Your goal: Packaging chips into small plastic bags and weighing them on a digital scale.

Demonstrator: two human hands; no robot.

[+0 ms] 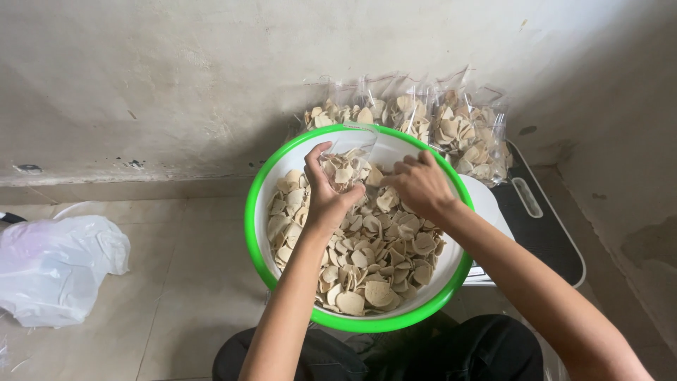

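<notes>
A white basin with a green rim [255, 233] rests between my knees, full of pale round crackers [381, 268]. My left hand [326, 196] grips a clear plastic bag [350, 156] partly filled with crackers, held over the far side of the basin. My right hand [422, 185] is at the bag's right edge, fingers curled at its opening over the crackers; what it pinches is hard to tell.
Several filled clear bags of crackers [451, 127] lean against the wall behind the basin. A black scale with a white platform [543, 233] stands to the right. A crumpled white plastic bag [56, 268] lies on the tiled floor at left.
</notes>
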